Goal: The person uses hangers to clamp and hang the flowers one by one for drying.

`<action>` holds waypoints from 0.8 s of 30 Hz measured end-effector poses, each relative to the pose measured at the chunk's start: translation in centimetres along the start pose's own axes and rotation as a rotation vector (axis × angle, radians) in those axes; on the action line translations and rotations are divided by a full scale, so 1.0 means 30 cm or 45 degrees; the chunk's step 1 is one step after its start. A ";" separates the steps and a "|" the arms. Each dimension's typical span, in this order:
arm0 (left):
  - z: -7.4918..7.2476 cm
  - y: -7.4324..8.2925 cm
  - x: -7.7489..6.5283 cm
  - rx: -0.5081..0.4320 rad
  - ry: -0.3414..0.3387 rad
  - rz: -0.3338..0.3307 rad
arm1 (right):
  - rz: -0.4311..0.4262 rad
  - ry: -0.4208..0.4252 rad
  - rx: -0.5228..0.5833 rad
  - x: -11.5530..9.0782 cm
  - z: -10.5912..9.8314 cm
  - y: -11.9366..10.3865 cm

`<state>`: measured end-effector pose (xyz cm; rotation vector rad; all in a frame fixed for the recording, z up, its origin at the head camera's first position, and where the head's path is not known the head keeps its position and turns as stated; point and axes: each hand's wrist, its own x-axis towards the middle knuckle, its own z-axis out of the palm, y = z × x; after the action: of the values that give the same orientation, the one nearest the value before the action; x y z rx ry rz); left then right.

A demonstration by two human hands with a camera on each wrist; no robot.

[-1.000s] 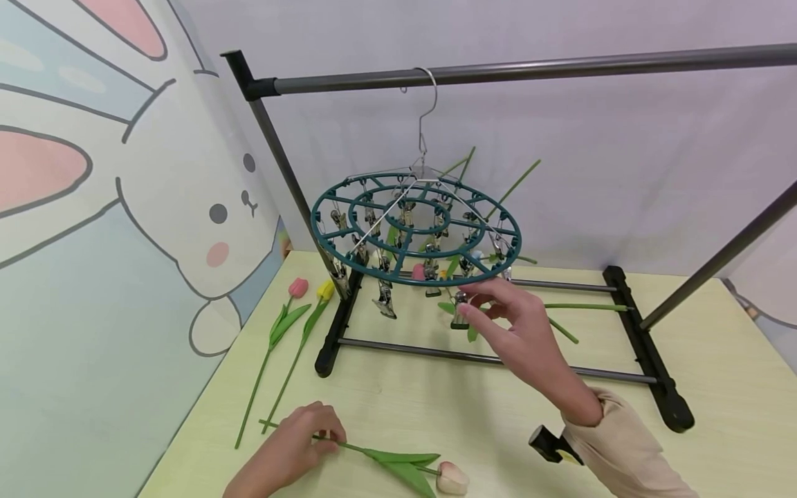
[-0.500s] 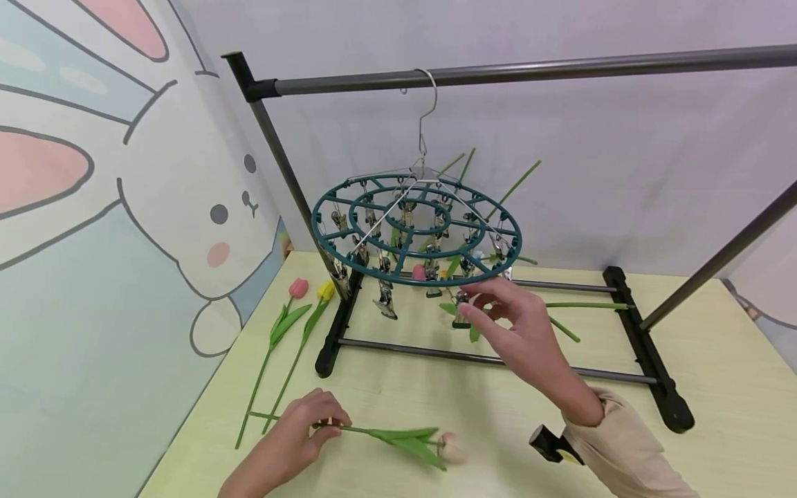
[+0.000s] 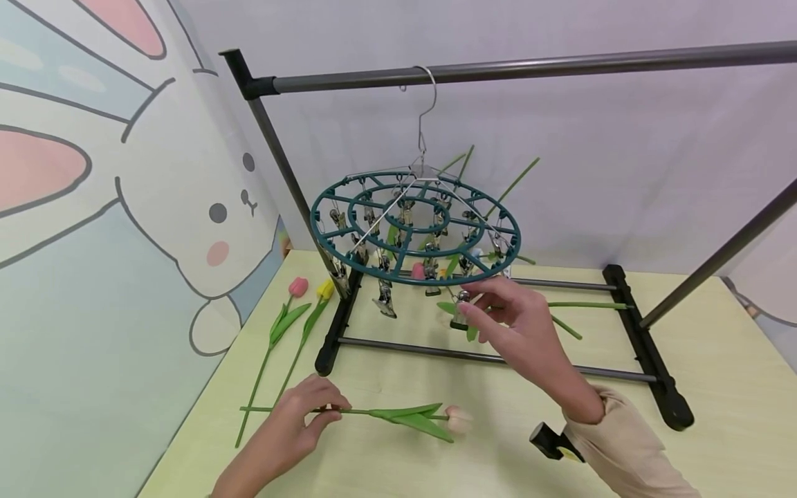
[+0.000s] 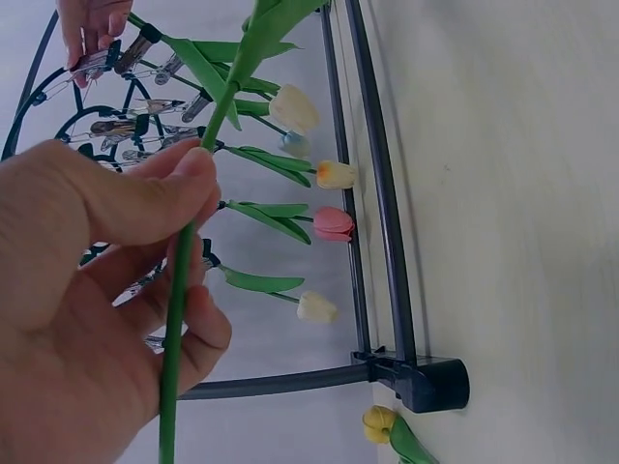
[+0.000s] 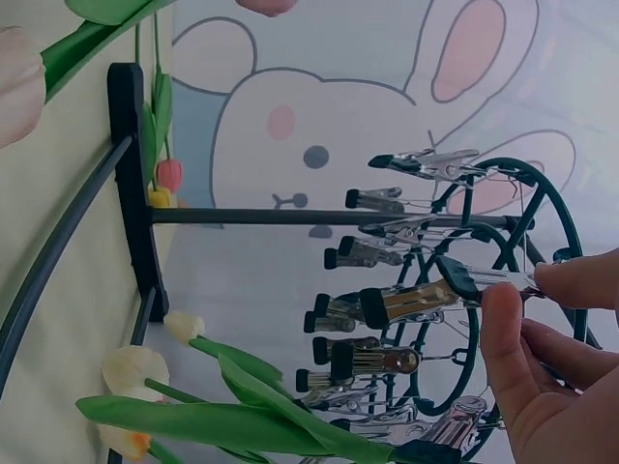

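My left hand (image 3: 299, 418) pinches the green stem of an artificial tulip (image 3: 407, 417) between thumb and fingers. The pale pink bloom points right in the head view, low over the table. My right hand (image 3: 523, 332) holds a metal clip (image 3: 460, 315) with dark tips by its upper end, thumb against fingers. That clip hangs from the front of a round green clip hanger (image 3: 436, 283). In the right wrist view the clip (image 5: 474, 280) has no flower in it. Several other tulips, such as a pink one (image 4: 334, 224), hang blooms down from clips behind.
The hanger hooks over the dark bar (image 3: 535, 71) of a metal rack standing on the table. A pink tulip (image 3: 298, 287) and a yellow tulip (image 3: 324, 289) lie at the left. A small black object (image 3: 548, 440) sits beside the right sleeve. A rabbit mural covers the left wall.
My left hand has raised the pale pink tulip and shifted it away from me, toward the rack. My right hand stays at the same clip.
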<state>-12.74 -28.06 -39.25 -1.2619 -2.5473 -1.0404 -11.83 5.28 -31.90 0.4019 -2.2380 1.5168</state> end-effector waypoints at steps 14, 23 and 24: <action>-0.019 0.038 0.041 0.127 0.088 0.096 | 0.033 -0.015 -0.047 0.005 0.002 0.002; -0.047 0.077 0.095 0.209 0.142 0.216 | 0.019 0.003 -0.128 0.004 0.000 0.005; -0.049 0.080 0.099 0.212 0.149 0.234 | 0.020 0.001 -0.128 0.004 0.000 0.004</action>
<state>-13.18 -26.01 -35.72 -1.3184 -2.3260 -0.8207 -12.00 5.32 -31.93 0.3537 -2.3105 1.4046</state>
